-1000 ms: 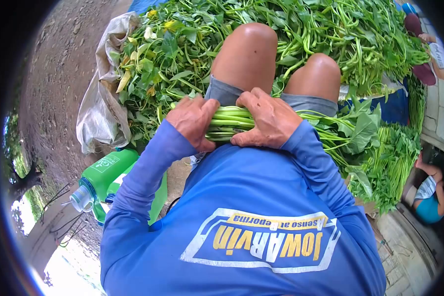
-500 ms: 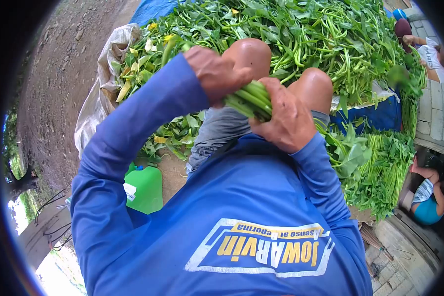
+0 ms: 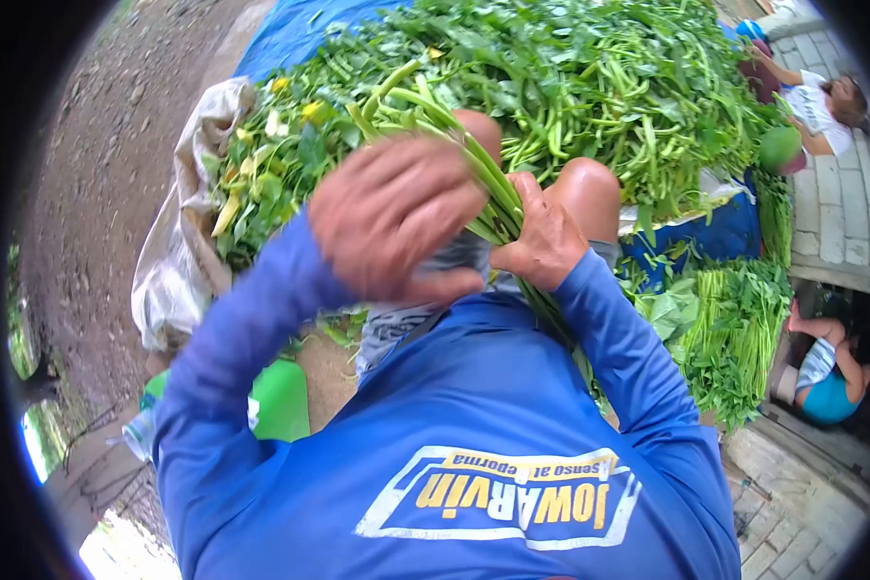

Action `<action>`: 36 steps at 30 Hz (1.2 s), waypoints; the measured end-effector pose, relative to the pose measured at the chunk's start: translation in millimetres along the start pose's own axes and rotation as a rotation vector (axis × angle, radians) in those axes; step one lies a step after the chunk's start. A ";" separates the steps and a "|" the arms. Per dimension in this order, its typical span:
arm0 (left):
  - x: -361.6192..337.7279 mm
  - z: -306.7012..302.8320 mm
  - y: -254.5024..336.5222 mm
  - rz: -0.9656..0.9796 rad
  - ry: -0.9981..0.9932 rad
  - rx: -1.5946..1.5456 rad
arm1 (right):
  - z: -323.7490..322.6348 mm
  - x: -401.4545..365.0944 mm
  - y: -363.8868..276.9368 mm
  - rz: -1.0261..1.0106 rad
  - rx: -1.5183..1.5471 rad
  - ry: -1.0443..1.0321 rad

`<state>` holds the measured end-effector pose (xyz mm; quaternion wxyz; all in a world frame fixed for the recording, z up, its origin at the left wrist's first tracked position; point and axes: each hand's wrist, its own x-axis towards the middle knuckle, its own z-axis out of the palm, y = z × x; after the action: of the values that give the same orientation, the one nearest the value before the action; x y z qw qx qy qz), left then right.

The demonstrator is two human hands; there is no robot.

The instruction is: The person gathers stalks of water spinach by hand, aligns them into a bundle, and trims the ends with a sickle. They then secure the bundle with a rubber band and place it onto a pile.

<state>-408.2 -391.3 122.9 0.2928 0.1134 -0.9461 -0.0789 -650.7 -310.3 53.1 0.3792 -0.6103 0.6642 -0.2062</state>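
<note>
A bundle of long green stems lies across my lap, its thick cut ends up and to the left. My right hand is wrapped round the middle of this bundle. Over the left side of the stems is my left hand, blurred by motion, with fingers spread and the thumb apart. Whether it touches the stems is unclear. Beyond my knees spreads a large heap of leafy green stalks.
A pale sack and blue tarp edge the heap. Near my left elbow stands a green container. Tied greens lie at right, near two people on the paving.
My left hand has opened off the stems and moved down and left. The bundle now stands more upright, with its cut ends showing. The view has shifted slightly.
</note>
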 end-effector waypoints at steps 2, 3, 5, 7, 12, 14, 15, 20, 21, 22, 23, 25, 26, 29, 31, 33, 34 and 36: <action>-9.2 6.3 35.0 -0.572 -0.556 -0.451 | -22.3 -3.0 3.1 -0.001 0.084 0.037; -9.6 32.9 40.4 -0.742 -0.453 -0.712 | -33.9 -7.6 -4.5 -0.073 0.014 0.110; 12.4 77.6 46.1 -0.711 0.214 -1.175 | -52.5 -11.4 -28.8 -0.206 -0.067 0.215; 65.1 92.1 35.7 -0.536 0.616 -1.502 | -66.2 -11.7 -57.3 -0.286 -0.126 0.356; 171.1 -9.4 9.1 -0.293 0.913 -1.322 | -118.3 3.1 -168.5 -0.658 -0.240 0.811; 183.5 -86.8 16.8 -0.255 0.769 -1.061 | -127.0 2.0 -202.4 -0.740 -0.209 0.780; 182.1 -123.4 20.8 -0.248 0.648 -0.854 | -130.8 0.1 -214.5 -0.735 -0.205 0.685; 169.8 -146.0 19.5 -0.292 0.016 -0.857 | -105.2 -50.1 -165.1 -0.817 -0.147 0.557; 159.5 -123.6 19.0 -0.391 -0.161 -0.922 | -93.4 -57.5 -136.8 -0.754 -0.120 0.468; 147.2 -96.4 19.9 -0.488 -0.352 -0.997 | -77.9 -71.9 -98.5 -0.652 -0.037 0.292; 120.9 -46.7 13.8 -0.585 -0.471 -1.014 | -59.3 -88.7 -62.1 -0.548 0.055 0.118; 80.9 40.5 35.8 -0.674 -0.554 -1.067 | -17.5 -116.3 1.8 -0.355 0.243 0.037; 70.2 80.2 41.8 -0.716 -0.568 -1.106 | -7.5 -126.2 25.6 -0.274 0.322 0.017; 67.0 139.0 67.9 -0.692 -0.743 -0.778 | -12.6 -157.1 62.3 -0.106 0.368 0.084; 63.4 156.0 84.7 -0.671 -0.844 -0.428 | -32.2 -174.1 85.7 0.022 0.152 0.017; 64.9 163.9 86.3 -0.702 -0.911 -0.380 | -56.8 -187.5 87.8 0.401 0.435 -0.019; 66.3 164.1 85.0 -0.704 -0.904 -0.373 | -66.8 -180.5 81.4 0.300 0.357 0.118; 69.2 162.2 84.8 -0.714 -0.900 -0.386 | -82.0 -167.9 64.1 0.103 0.186 0.379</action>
<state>-570.8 -314.4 45.9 -0.1653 0.3244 -0.8491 -0.3827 -760.0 -152.5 99.6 0.3123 -0.4882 0.7321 -0.3580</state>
